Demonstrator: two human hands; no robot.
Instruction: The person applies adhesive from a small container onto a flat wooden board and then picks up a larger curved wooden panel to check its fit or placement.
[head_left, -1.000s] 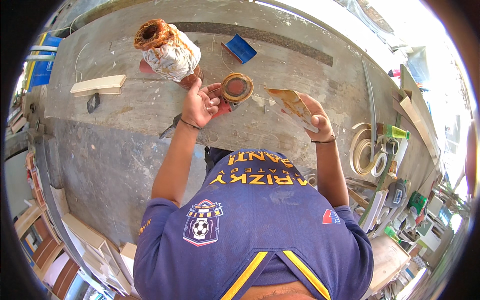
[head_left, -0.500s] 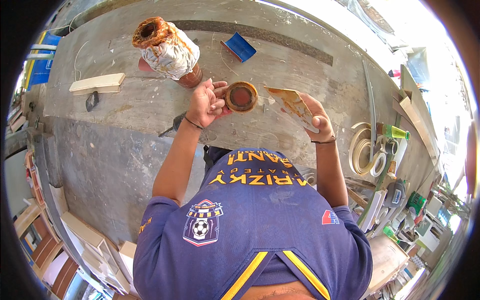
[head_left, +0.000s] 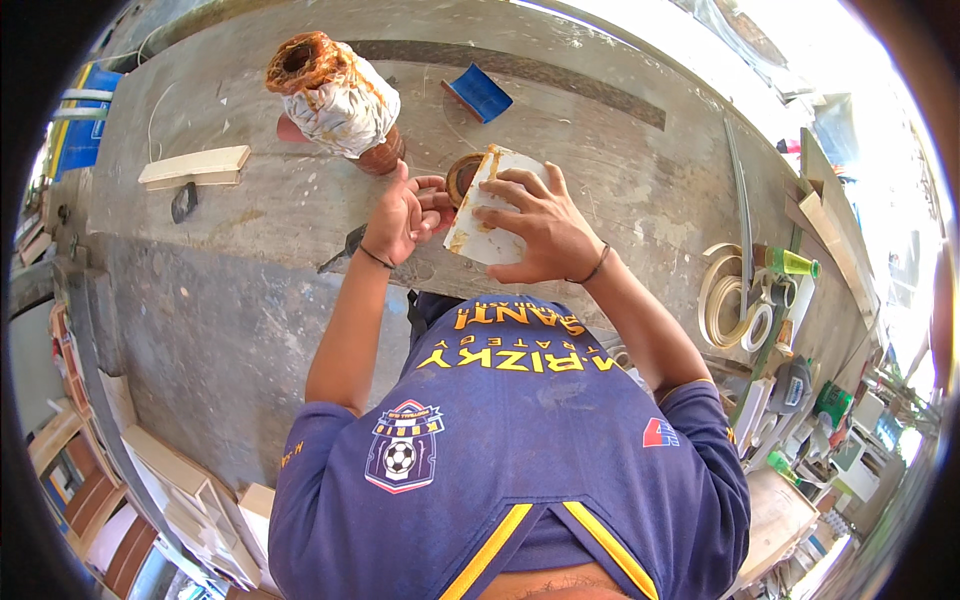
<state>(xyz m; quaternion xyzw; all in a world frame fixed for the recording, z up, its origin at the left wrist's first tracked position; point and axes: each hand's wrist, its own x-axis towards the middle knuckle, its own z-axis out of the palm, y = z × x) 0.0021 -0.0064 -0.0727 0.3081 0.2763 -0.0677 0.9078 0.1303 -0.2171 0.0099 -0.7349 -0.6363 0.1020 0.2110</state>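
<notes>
Since the earlier frames, our right hand (head_left: 540,228) has swung leftward, bringing the white card (head_left: 480,242) across the round brown piece (head_left: 460,180) and hiding its right part. Our right fingers are spread wide over the card, holding it; amber smears mark its edges. Our left hand (head_left: 402,215) has hardly moved: its fingers curl against the piece's left side, though we cannot tell whether they grip. The piece shows a dark rim between our hands, over the grey surface (head_left: 610,160). Just past our left thumb stands a white-wrapped cylinder (head_left: 345,115), its open top crusted amber; leftward lie a black lump (head_left: 184,203) and pale wood (head_left: 195,168). Farther, we see a blue curved piece (head_left: 482,95), then a long dark strip (head_left: 570,86).
</notes>
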